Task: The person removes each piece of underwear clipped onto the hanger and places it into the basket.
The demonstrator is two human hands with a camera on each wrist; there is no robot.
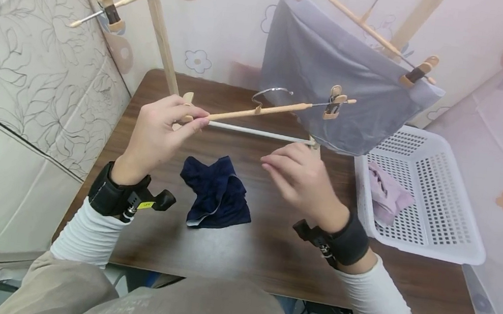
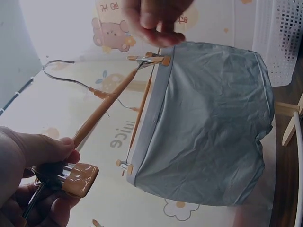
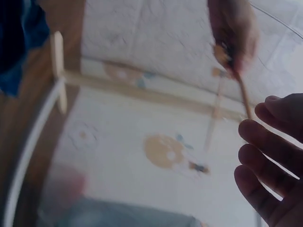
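Holding a wooden clip hanger (image 1: 265, 110) in the air over the dark wooden table (image 1: 268, 261): left hand (image 1: 160, 129) pinches its near end, thumb and fingers curled round the bar right at that end's clip. Left wrist view confirms this, with the clip (image 2: 79, 178) sitting against the fingers.

Hanger's long axis runs from the left hand out to the right and slightly up; far clip (image 1: 333, 102) is free and empty, metal hook (image 1: 271, 93) at mid-bar.

Right hand (image 1: 300, 177) is below the bar, about mid-span, fingers loosely extended, gripping nothing and apart from the hanger. It is the nearer hand to the free clip end.

Navy garment (image 1: 216, 193) lies crumpled on the table between the two wrists, directly under the hanger, touching neither hand.

Grey garment (image 1: 337, 89) already hangs clipped on another hanger on the wooden rack behind. A further empty hanger (image 1: 125, 0) hangs top left.

White perforated basket (image 1: 436, 238) stands at the table's right edge, holding one pink garment (image 1: 385, 194) by its near-left wall.
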